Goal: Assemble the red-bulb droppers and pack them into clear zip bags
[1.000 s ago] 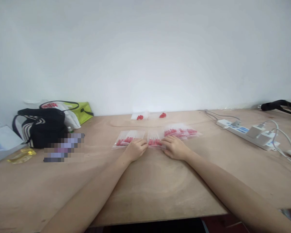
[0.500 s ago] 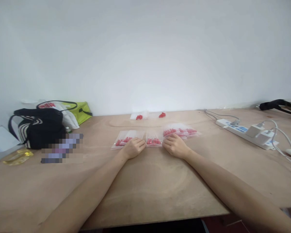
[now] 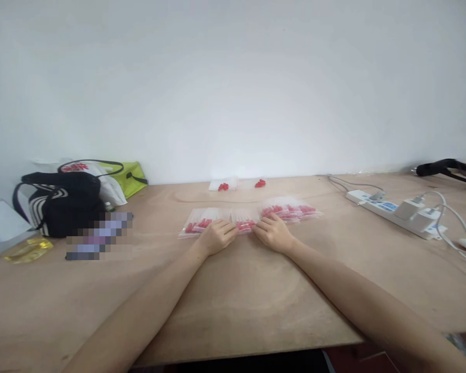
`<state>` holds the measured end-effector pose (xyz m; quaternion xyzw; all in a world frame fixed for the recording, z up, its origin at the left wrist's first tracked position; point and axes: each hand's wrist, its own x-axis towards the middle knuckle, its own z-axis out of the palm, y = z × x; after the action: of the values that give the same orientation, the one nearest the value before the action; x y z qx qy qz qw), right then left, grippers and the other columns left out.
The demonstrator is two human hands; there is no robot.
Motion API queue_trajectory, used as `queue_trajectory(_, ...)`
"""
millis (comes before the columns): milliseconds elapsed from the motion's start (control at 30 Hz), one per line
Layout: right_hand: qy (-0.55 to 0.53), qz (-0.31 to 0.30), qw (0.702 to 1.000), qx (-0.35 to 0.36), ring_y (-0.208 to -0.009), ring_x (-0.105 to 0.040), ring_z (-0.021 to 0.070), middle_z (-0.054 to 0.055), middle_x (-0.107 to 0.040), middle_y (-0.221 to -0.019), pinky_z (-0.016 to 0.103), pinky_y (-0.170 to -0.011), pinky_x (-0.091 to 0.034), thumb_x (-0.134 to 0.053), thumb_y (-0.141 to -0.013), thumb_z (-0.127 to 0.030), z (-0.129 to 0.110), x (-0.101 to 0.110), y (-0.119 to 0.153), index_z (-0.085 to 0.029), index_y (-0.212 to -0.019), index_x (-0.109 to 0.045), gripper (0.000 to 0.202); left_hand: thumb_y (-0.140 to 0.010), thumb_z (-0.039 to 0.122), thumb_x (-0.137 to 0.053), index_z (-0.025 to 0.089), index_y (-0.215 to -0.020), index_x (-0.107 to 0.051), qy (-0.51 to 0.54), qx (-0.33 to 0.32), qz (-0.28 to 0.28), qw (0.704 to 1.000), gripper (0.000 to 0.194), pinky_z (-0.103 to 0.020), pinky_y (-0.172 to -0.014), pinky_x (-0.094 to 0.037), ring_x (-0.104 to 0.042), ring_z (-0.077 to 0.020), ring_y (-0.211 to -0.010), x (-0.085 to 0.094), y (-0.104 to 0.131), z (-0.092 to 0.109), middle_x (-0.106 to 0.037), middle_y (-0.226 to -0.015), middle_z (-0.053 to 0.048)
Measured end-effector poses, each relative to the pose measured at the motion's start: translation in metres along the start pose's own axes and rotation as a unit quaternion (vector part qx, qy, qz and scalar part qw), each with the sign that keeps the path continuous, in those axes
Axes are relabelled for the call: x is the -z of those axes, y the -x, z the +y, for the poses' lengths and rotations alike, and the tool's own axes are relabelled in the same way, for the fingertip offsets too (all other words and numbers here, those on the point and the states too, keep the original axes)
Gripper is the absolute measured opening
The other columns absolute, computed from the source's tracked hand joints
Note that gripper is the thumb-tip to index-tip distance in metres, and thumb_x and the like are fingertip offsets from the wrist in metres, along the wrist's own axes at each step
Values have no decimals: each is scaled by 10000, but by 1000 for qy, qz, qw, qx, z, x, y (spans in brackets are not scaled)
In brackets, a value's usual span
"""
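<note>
Between my two hands lies a small clear plastic bag [image 3: 244, 216] with red pieces in it, flat on the table. My left hand [image 3: 219, 237] has its fingers curled closed at the bag's lower left edge. At the lower right edge my right hand [image 3: 274, 234] is closed in the same way. The fingertips and exact grip are partly hidden. More clear bags [image 3: 199, 217] with red pieces lie overlapping beside my left hand. A pile of similar filled bags [image 3: 295, 208] sits just beyond and right of my right hand.
Near the wall, loose red pieces [image 3: 260, 183] and another red group [image 3: 223, 187] lie on clear plastic. A white power strip [image 3: 384, 207] with chargers and cables is at right. A black bag [image 3: 72, 204], green bag [image 3: 134, 178] and yellow tape roll [image 3: 30, 250] are at left.
My right hand has moved a little left, onto the middle bag's edge, and my left hand slightly right. The gap between them is narrower. Surrounding things stay put.
</note>
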<state>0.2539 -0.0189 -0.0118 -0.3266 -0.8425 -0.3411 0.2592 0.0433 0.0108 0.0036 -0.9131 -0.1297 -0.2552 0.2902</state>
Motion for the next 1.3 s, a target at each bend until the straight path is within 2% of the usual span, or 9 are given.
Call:
queue_trajectory(233, 1, -2, 1000, 24, -602, -406, 126, 20, -534, -578, 301, -602, -251, -348, -849, -118, 2, 1, 2, -164, -695, -581, 284, -858, 144, -363, 149, -712, -574, 25, -1, 6, 1000, 257, -275, -615, -462, -561, -134, -652, 0, -1, 0, -618, -662, -43)
queue_trajectory(433, -22, 18, 1000, 5, -668, -424, 133, 31, -569, -677, 312, -631, -253, -369, -857, -155, -7, -2, -7, -180, -780, -594, 240, -856, 151, -357, 156, -731, -579, 10, 11, 10, 1000, 255, -271, -618, -467, -563, -130, -659, 2, -4, 3, -621, -685, -38)
queue_trajectory(667, -20, 38, 999, 33, -669, -420, 124, 17, -562, -657, 316, -637, -243, -368, -849, -120, -16, -9, -19, -176, -686, -586, 277, -848, 136, -373, 134, -778, -576, 11, 3, 27, 1000, 215, -278, -607, -466, -565, -142, -660, 1, -4, 4, -626, -707, -54)
queue_trajectory(800, -27, 31, 999, 16, -657, -423, 117, 14, -572, -676, 320, -653, -246, -354, -851, -119, -16, -7, -16, -188, -693, -587, 290, -855, 135, -345, 149, -785, -576, 34, 21, 21, 999, 242, -290, -622, -468, -568, -141, -678, 1, -3, 4, -626, -728, -57)
queue_trajectory(967, -42, 32, 998, -17, -630, -431, 117, 15, -575, -659, 345, -757, -262, -348, -848, -117, -15, -3, -12, -197, -729, -595, 286, -841, 117, -350, 157, -793, -576, 28, 38, 31, 998, 234, -294, -634, -468, -566, -143, -696, 1, -2, 4, -627, -738, -52)
queue_trajectory(1100, -15, 22, 1000, -14, -649, -449, 121, 21, -603, -728, 362, -814, -259, -331, -845, -106, -10, -2, -8, -207, -771, -603, 300, -810, 80, -372, 149, -783, -576, 16, 32, 40, 999, 217, -289, -622, -460, -558, -149, -684, 0, 0, 3, -628, -738, -50)
queue_trajectory(1300, -2, 29, 999, -14, -631, -453, 117, 10, -568, -639, 367, -842, -249, -348, -833, -96, 4, 2, 7, -197, -729, -597, 288, -793, 62, -364, 152, -756, -578, 15, 33, 33, 999, 235, -286, -611, -450, -556, -150, -671, 4, 3, 1, -621, -717, -48)
